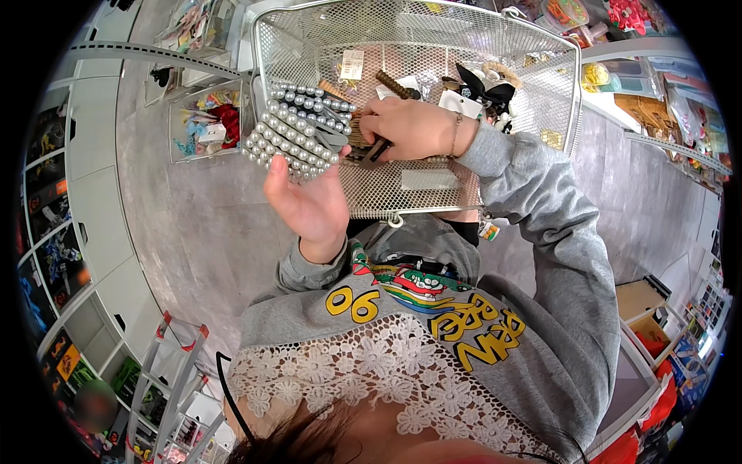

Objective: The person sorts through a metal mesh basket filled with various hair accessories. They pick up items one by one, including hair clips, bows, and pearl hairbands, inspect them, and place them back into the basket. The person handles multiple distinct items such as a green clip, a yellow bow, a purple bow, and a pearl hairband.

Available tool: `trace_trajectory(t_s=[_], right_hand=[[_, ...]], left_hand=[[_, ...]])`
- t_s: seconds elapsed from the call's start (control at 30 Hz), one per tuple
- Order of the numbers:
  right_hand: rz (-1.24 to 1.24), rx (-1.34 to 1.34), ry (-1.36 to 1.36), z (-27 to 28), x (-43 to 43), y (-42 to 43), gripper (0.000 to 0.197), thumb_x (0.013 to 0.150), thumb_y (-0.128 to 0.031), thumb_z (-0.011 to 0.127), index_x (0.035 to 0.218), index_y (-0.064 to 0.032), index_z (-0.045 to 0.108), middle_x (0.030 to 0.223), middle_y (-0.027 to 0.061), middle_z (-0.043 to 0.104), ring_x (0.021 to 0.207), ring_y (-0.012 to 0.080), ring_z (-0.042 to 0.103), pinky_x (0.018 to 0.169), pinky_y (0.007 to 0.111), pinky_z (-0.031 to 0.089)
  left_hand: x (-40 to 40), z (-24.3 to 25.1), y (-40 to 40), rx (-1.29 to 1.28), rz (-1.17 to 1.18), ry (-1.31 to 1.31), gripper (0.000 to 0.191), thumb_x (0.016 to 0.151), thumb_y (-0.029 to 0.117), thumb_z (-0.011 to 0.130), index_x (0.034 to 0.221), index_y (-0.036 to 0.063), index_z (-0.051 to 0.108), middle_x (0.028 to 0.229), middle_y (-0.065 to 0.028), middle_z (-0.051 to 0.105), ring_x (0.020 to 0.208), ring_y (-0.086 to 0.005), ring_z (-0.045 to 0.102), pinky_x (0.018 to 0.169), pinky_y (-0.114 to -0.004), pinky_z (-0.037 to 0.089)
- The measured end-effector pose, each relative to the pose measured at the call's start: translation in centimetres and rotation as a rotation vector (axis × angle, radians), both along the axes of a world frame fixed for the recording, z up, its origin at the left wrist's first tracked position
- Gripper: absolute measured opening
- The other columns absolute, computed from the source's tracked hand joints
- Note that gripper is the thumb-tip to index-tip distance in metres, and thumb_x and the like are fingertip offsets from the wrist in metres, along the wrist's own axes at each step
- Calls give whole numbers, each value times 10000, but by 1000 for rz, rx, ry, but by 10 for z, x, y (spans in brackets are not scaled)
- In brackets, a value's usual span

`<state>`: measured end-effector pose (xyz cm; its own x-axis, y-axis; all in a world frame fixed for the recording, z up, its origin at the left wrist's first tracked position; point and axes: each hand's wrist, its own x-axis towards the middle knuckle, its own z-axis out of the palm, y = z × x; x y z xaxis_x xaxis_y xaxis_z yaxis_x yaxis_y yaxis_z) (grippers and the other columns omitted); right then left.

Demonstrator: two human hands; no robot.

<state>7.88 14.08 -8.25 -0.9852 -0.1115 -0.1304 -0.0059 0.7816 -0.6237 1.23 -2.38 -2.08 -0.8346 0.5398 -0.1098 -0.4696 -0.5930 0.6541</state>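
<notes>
My left hand (313, 203) holds a stack of hair clips set with rows of pearl-like beads (293, 136), over the left side of a white wire-mesh basket (394, 29). Inside the basket, my right hand (406, 127) has its fingers around a dark flat hair clip (375, 155); part of that clip is hidden by the hand. A brown coiled hair accessory (394, 85) lies just beyond the right fingers. To the right sit a black bow hair accessory (484, 87) and a white card (459, 104). A tag with writing (352, 65) lies near the basket's far left.
Clear bins of hair accessories (206, 124) stand left of the basket, and packed goods (635, 75) fill shelves at the right. White drawers (95, 139) line the far left. A metal rack (168, 371) is at lower left, over grey flooring (197, 232).
</notes>
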Motion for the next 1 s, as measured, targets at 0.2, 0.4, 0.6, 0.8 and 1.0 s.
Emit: trace_trajectory(t_s=[0.2,0.4,0.6,0.8,1.0], right_hand=[[-209,138,120,-6,-3,-18,200,684,-223,650,777,-85,540,831,55,516,828,254,540,675,354,464],[-225,139,115,-1,-6,-15,244,701,-172,610,915,-60,578,795,72,556,752,274,576,655,379,474],[-338,-162,-18,4,-6,-3,338,759,-126,543,1087,-48,521,696,91,583,666,256,587,637,359,469],[-516,-622,291,26,-4,12,265,857,-175,480,1065,-24,544,829,69,596,719,114,552,631,259,441],[-589,-628,734,94,3,3,356,829,-130,582,1163,-33,506,1003,34,593,835,87,539,641,196,445]], left_hand=[[0,0,0,2,-14,12,424,832,307,484,1199,100,438,1145,-53,534,983,-219,529,749,-429,451],[0,-4,-2,23,-31,28,433,834,303,481,1218,108,432,1165,-56,531,997,-218,535,760,-431,461],[1,-4,-4,38,-36,23,433,835,302,477,1222,112,432,1172,-58,527,1001,-223,531,763,-434,458],[3,-4,-3,30,-67,63,431,846,304,468,1218,90,432,1170,-69,525,1006,-232,532,790,-443,452],[-2,-3,5,-111,-63,97,394,899,283,417,1221,57,423,1170,-79,522,1050,-220,511,850,-427,432]])
